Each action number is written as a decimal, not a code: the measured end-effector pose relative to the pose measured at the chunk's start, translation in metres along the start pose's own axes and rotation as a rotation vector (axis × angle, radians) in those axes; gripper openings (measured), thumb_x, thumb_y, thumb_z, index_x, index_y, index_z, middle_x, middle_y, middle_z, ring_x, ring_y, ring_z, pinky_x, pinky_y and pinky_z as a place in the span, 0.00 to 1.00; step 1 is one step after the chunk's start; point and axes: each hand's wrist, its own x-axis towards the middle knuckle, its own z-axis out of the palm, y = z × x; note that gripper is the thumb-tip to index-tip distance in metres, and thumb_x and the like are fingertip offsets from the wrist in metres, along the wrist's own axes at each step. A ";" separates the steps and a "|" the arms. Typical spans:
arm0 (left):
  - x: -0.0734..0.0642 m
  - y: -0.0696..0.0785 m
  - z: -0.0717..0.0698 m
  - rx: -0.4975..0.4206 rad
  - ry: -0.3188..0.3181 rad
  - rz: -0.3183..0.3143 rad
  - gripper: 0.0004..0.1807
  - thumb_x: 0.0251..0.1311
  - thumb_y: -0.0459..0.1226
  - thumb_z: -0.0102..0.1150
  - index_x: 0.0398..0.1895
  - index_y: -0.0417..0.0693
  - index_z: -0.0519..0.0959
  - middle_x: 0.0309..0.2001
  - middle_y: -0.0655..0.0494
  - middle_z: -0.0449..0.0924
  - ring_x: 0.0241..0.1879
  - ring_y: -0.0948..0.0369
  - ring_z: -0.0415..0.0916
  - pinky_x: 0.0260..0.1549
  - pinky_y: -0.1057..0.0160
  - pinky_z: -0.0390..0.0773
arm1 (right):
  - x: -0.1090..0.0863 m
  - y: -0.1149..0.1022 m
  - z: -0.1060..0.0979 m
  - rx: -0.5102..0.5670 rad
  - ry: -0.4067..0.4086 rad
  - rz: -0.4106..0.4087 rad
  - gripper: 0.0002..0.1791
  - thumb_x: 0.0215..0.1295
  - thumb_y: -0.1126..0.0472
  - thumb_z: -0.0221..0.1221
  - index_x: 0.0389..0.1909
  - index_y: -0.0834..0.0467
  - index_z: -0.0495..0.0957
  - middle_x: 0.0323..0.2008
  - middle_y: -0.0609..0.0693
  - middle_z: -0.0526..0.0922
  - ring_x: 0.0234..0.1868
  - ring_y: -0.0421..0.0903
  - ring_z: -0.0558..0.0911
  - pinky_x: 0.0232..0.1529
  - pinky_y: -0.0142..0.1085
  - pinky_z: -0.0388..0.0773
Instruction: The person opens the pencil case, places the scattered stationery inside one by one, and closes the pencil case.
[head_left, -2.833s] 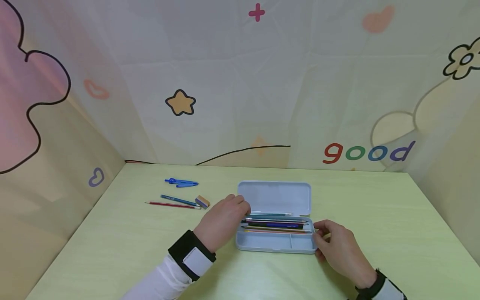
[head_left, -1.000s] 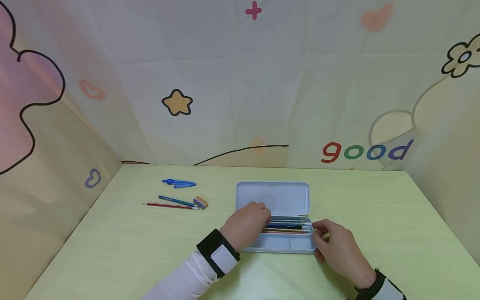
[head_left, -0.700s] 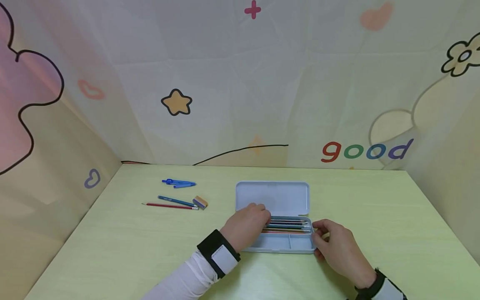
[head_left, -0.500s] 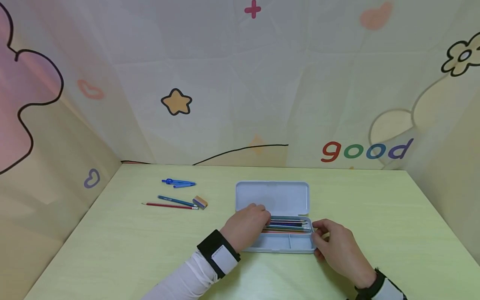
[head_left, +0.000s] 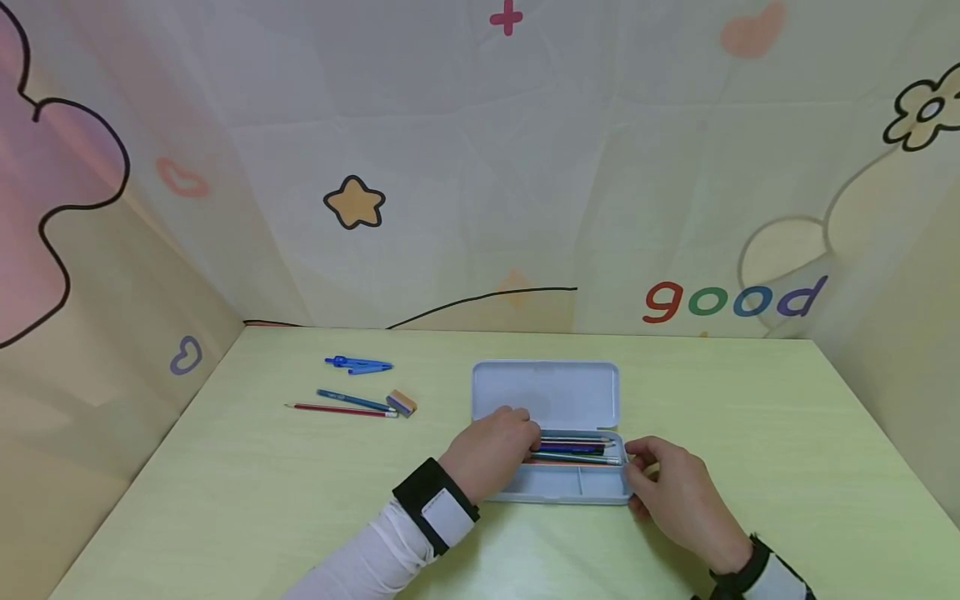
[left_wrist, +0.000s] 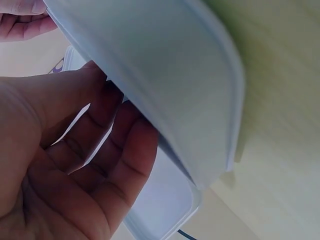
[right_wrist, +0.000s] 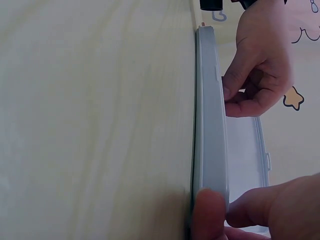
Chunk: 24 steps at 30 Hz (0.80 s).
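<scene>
A pale blue pencil case [head_left: 546,393] lies with its lid laid back, away from the person. Several pencils and pens [head_left: 576,448] fill its rear compartment; the front compartments show bare bottoms. My left hand [head_left: 491,450] reaches into the left part of the case, over the pencils. In the left wrist view its thumb and fingers [left_wrist: 131,162] bend over the case wall [left_wrist: 170,95]; their tips are hidden inside, so I cannot tell whether they pinch a pencil. With thumb and fingers, my right hand [head_left: 678,492] holds the right end of the case, also seen in the right wrist view.
Left of the case lie a blue compass [head_left: 358,365], a blue pencil [head_left: 352,400], a red pencil [head_left: 341,410] and an eraser [head_left: 402,403]. A printed cloth backdrop [head_left: 450,167] rises behind the light table [head_left: 225,500].
From the case's left end, my left hand has moved right and over the pencils, then stayed there. The pencils have since shifted among themselves. My right hand keeps its place.
</scene>
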 end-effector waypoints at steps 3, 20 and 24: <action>0.000 0.000 -0.001 0.000 0.003 0.003 0.05 0.68 0.30 0.68 0.36 0.50 0.87 0.33 0.62 0.81 0.34 0.65 0.72 0.34 0.70 0.76 | 0.000 -0.001 0.000 -0.005 0.001 0.002 0.17 0.75 0.68 0.59 0.61 0.70 0.77 0.38 0.54 0.80 0.25 0.45 0.81 0.25 0.35 0.82; -0.002 0.002 -0.001 -0.031 -0.006 0.015 0.07 0.68 0.29 0.68 0.37 0.50 0.89 0.34 0.61 0.83 0.33 0.66 0.75 0.36 0.69 0.79 | 0.001 -0.002 -0.001 -0.025 -0.001 0.012 0.18 0.75 0.68 0.59 0.62 0.70 0.76 0.39 0.54 0.80 0.24 0.45 0.81 0.25 0.34 0.81; -0.001 0.001 0.001 -0.031 -0.008 0.018 0.08 0.67 0.28 0.68 0.37 0.51 0.89 0.34 0.61 0.84 0.32 0.67 0.74 0.36 0.70 0.78 | 0.001 -0.002 -0.001 -0.029 -0.002 0.016 0.18 0.75 0.68 0.59 0.62 0.70 0.76 0.39 0.54 0.80 0.24 0.45 0.81 0.25 0.34 0.81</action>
